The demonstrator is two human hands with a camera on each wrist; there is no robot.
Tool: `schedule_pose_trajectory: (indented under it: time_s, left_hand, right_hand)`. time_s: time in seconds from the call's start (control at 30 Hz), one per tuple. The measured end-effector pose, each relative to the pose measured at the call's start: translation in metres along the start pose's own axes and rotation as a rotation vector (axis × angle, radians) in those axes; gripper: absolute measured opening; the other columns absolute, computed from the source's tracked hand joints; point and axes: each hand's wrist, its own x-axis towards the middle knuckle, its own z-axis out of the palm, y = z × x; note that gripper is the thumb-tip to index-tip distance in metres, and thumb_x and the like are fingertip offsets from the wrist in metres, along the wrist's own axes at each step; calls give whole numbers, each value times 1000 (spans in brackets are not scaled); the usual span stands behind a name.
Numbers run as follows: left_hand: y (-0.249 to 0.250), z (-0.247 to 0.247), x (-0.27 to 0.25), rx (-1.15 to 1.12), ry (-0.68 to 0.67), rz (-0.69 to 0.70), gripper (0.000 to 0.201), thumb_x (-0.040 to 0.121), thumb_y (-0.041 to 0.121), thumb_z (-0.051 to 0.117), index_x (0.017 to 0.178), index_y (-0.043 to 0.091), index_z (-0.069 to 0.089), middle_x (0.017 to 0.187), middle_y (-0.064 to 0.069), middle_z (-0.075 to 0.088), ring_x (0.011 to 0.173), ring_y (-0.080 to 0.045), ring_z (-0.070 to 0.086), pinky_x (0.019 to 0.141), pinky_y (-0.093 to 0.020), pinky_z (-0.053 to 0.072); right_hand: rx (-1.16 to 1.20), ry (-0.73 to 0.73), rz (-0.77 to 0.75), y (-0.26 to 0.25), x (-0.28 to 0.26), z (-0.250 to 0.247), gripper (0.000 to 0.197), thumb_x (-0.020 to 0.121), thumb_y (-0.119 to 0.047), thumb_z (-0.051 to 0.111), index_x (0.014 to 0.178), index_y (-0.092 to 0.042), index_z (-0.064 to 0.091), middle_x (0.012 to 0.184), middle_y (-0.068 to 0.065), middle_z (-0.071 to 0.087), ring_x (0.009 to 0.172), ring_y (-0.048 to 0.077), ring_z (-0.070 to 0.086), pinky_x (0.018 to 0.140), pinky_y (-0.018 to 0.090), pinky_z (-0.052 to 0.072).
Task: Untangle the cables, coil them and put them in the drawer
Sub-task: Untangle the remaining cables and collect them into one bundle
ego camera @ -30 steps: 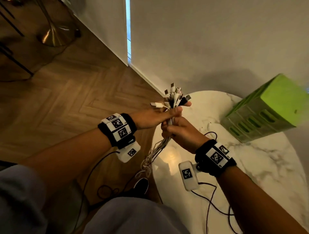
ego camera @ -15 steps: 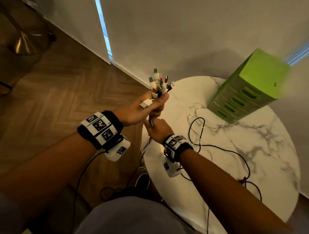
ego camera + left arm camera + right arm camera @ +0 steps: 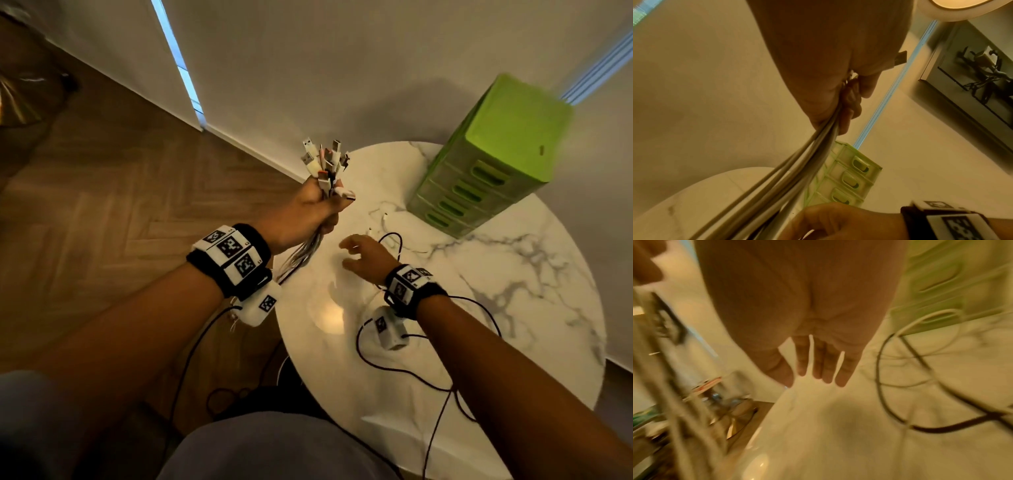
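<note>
My left hand [image 3: 318, 212] grips a bundle of white cables [image 3: 325, 164] upright, their USB plugs fanned out above the fist. The cords [image 3: 797, 172] hang down from the fist past the table's left edge. My right hand [image 3: 359, 257] hovers over the marble table [image 3: 513, 308] just below the left hand, fingers [image 3: 822, 363] spread and holding nothing. A thin white cable [image 3: 387, 219] and a black cable [image 3: 397, 240] lie loose on the table beyond the right hand. The green drawer unit [image 3: 486, 171] stands at the table's back right with all its drawers closed.
Black wires [image 3: 411, 373] from the wrist cameras trail over the table's near side. The round table stands against a white wall [image 3: 342, 68]. Wooden floor [image 3: 102, 205] lies to the left, with a metal lamp base [image 3: 20, 99] at the far left.
My right hand has let go of the cable bundle and dropped towards the table with fingers spread. The left hand keeps the bundle and has raised it slightly.
</note>
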Motion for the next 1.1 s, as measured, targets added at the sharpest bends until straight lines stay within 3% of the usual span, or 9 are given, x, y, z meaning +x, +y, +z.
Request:
schedule_pose_trajectory:
  time_s: [0.1, 0.27, 0.37, 0.47, 0.53, 0.7, 0.83, 1.0, 1.1]
  left_hand:
    - [-2, 7, 15, -4, -18, -26, 26, 107, 10, 48, 85, 18, 38, 63, 15, 37, 56, -7, 31, 55, -24, 32]
    - [-5, 16, 32, -39, -47, -77, 26, 107, 9, 46, 84, 18, 38, 65, 10, 34, 57, -10, 28, 54, -25, 27]
    - [-6, 21, 41, -61, -55, -97, 30, 107, 6, 45, 81, 19, 37, 66, 7, 30, 57, -10, 25, 54, -26, 23]
    - [-10, 25, 48, -64, -50, -114, 29, 106, 6, 46, 81, 18, 37, 66, 5, 30, 55, -9, 26, 51, -23, 26]
    - [-14, 28, 51, -74, -43, -134, 27, 106, 7, 47, 83, 18, 37, 65, 6, 31, 54, -9, 27, 51, -22, 29]
    - [-18, 37, 58, -71, -68, -158, 28, 106, 7, 47, 83, 18, 37, 62, 9, 34, 55, -9, 26, 51, -23, 26]
    - [-20, 46, 58, -66, -98, -176, 27, 106, 7, 48, 82, 19, 42, 66, 2, 29, 56, -11, 25, 54, -29, 21]
    - [-26, 51, 54, -66, -98, -181, 24, 106, 6, 48, 85, 17, 40, 68, -2, 26, 57, -12, 25, 54, -30, 21]
    - [-32, 49, 53, -71, -75, -185, 23, 106, 8, 49, 88, 17, 38, 67, 0, 28, 56, -11, 26, 53, -27, 24]
  right_hand:
    - [-14, 187, 204, 43, 5, -20, 30, 91, -12, 64, 120, -3, 60, 124, 18, 59, 114, 34, 56, 91, 32, 41]
    - [20, 546, 172, 72, 13, -41, 19, 89, -6, 59, 108, -3, 61, 110, 19, 60, 95, 28, 55, 89, 36, 45]
    - [15, 631, 242, 76, 22, -58, 23, 95, -7, 51, 117, 1, 55, 127, 24, 50, 110, 34, 50, 91, 31, 34]
    - [7, 671, 368, 85, 27, -71, 25, 95, -10, 51, 116, 2, 54, 131, 23, 48, 115, 37, 50, 92, 39, 38]
    - [-12, 626, 416, 96, 29, -73, 27, 92, -15, 56, 115, 0, 53, 129, 24, 50, 117, 40, 50, 94, 43, 40]
    - [-323, 204, 433, 121, 27, -63, 36, 93, -30, 59, 126, -17, 53, 134, 14, 50, 127, 39, 45, 104, 46, 33]
    - [-460, 149, 378, 126, 32, -56, 36, 94, -36, 57, 126, -20, 51, 130, 12, 50, 124, 36, 44, 102, 46, 31]
    - [-545, 142, 335, 125, 30, -52, 29, 103, -35, 36, 125, -26, 52, 125, 11, 53, 119, 35, 47, 100, 47, 32]
    - [-578, 179, 311, 125, 24, -59, 22, 100, -26, 41, 119, -24, 53, 121, 10, 57, 117, 35, 48, 99, 46, 31]
